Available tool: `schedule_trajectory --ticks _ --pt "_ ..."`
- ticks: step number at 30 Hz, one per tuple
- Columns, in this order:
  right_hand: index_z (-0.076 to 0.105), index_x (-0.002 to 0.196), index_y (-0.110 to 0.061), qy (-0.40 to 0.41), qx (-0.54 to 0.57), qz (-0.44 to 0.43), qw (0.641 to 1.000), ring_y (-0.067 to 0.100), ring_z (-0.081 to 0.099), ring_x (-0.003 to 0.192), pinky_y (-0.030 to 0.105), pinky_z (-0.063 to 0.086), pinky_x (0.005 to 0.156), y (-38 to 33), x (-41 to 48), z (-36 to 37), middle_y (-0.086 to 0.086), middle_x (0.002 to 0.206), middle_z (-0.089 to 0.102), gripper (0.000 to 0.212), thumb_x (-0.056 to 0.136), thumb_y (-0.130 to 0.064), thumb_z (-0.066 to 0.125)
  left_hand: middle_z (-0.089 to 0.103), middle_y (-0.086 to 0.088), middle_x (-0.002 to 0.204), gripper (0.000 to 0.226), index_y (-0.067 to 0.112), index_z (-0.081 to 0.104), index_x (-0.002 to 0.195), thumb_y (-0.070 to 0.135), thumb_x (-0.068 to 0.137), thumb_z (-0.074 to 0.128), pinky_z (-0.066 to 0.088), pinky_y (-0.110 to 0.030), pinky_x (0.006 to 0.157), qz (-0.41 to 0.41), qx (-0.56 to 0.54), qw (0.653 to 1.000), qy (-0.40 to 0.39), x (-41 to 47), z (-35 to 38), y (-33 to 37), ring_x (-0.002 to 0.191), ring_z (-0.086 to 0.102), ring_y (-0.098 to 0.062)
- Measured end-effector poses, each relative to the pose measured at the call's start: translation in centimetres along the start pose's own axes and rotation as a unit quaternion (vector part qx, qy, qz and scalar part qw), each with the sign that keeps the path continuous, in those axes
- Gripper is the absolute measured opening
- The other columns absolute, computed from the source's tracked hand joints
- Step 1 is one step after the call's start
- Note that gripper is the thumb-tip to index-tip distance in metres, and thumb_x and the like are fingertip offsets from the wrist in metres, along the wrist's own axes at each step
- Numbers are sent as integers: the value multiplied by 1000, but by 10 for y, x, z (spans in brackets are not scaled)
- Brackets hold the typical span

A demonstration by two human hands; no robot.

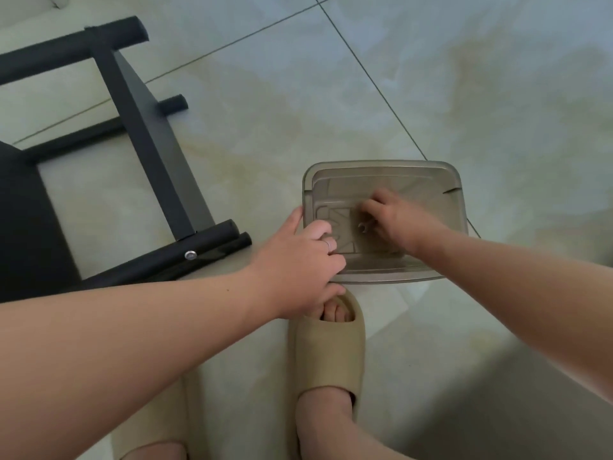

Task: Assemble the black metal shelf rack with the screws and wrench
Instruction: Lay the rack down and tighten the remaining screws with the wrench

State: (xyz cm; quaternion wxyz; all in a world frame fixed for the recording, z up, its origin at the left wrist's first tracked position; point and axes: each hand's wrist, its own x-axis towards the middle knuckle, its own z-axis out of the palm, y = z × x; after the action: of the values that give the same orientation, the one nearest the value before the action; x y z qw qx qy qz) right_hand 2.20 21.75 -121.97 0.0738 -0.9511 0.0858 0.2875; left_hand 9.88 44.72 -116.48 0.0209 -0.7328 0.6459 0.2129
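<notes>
- Pale marbled tile floor [464,94], crossed by dark grout lines.
- A black metal rack frame [149,134] lies on it at the left.
- A translucent brownish plastic box [381,175], perhaps a lid, sits centre-right.
- A beige slipper [326,356] stands just near of the box.

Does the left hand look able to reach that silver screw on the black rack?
Probably yes: the silver screw sits exposed on the black rack beside the left hand, nothing between, though that hand holds the plastic tray.
</notes>
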Motion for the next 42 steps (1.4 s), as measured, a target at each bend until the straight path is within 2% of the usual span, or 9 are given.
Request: schedule_trajectory --ticks 8,20,26,28,31,33,36,39,42 --pt "52 119 -5 -21 -43 13 999 38 59 104 38 39 73 -7 9 2 16 113 58 22 98 -12 51 62 1 119 45 23 62 114 58 98 38 19 -54 111 -10 -10 1000 18 0 2 3 129 37 -23" --pt "62 107 -12 -23 -56 30 998 34 59 108 35 45 76 -14 9 10 9 113 60 33 81 -33 63 59 -1 125 44 23 60 117 56 100 37 17 -55 113 -30 -9 1000 -5 1 2 5 134 32 -22" --pt "52 88 -18 -66 42 80 994 35 64 95 29 38 67 -17 6 -1 14 101 67 12 83 -18 64 51 2 141 40 24 61 122 53 97 49 18 -55 115 -33 -46 996 -66 7 -10 4 146 19 -18" --pt "48 89 -17 -66 71 73 993 36 63 94 30 38 67 -26 -4 -12 11 92 62 17 85 -12 63 46 5 146 35 27 61 123 47 96 53 22 -50 115 -20 -69 995 -64 1 -23 2 147 20 -17" --pt "49 116 -21 -56 81 47 994 33 62 89 36 50 71 -47 -30 -47 9 103 64 33 89 -6 58 58 6 127 22 27 64 113 36 96 52 41 -41 100 -43 -120 992 -10 -18 -59 -6 125 48 -17" --pt "54 131 -26 -39 79 29 996 31 64 95 33 52 77 -64 -48 -85 9 112 67 43 92 -7 54 63 8 112 16 27 64 106 31 96 52 47 -37 88 -117 -204 971 32 -38 -92 -13 106 57 -17" --pt "70 113 -22 44 110 15 993 24 65 100 25 44 77 -95 -79 -159 2 100 69 26 96 -12 53 61 11 103 13 28 64 102 28 97 52 44 -30 83 -244 -261 929 97 -73 -148 -20 98 57 -14" --pt "64 87 -19 137 197 11 971 13 67 79 22 46 67 -138 -121 -227 -7 75 64 13 89 -9 57 61 8 97 15 23 67 105 24 97 54 45 -24 74 -336 -318 878 122 -117 -194 -14 94 58 -15" --pt "60 79 -15 194 302 11 933 5 66 52 18 44 45 -183 -166 -272 1 67 70 12 84 -5 55 65 5 91 17 22 68 101 16 97 53 43 -21 57 -372 -406 819 160 -166 -223 7 84 64 -19"
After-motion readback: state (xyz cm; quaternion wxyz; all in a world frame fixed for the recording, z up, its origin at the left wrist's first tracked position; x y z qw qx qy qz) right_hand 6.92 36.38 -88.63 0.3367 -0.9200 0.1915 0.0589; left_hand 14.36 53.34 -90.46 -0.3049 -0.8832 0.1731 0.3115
